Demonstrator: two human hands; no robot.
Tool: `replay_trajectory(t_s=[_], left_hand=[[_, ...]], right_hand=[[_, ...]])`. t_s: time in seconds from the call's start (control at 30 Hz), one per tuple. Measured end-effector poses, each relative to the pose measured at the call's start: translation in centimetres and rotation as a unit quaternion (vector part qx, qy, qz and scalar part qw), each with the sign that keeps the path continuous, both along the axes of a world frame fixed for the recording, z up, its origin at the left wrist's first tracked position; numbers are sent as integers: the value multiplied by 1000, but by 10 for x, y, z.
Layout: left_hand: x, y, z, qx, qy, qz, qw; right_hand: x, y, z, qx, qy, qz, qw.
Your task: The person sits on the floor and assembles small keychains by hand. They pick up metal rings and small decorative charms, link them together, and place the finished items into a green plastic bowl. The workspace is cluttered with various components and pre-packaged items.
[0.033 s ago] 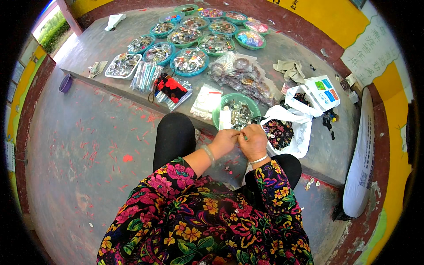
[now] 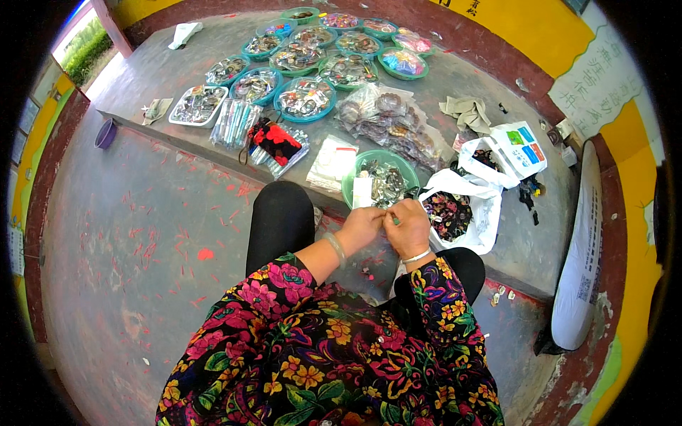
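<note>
Your left hand [image 2: 359, 227] and right hand [image 2: 409, 228] are pinched together on some tiny, mostly hidden greenish bit [image 2: 396, 221]; honestly looks the same as earlier.

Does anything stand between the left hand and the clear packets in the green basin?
Yes: a white card, at the near left of the green basin, lies between the left hand and some of the clear packets. What lies under the hand is hidden.
</note>
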State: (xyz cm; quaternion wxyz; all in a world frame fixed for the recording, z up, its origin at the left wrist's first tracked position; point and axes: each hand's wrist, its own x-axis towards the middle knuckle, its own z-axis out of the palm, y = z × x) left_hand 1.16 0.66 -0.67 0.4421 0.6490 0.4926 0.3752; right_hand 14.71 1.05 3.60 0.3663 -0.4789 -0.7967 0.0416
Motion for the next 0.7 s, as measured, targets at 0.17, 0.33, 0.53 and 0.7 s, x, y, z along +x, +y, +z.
replay_trajectory(t_s=[0.17,0.33,0.53,0.7], left_hand=[[0,2,0,-30,-27,3,999],[-1,3,-4,11,7,7,1000],[2,0,-2,105,34,9,994],[2,-1,3,56,6,18,998]], right_hand=[[0,1,-3,-33,38,-13,999],[-1,0,-2,-58,42,-8,997],[2,0,0,-54,-15,-15,998],[2,2,-2,-49,18,-16,999]])
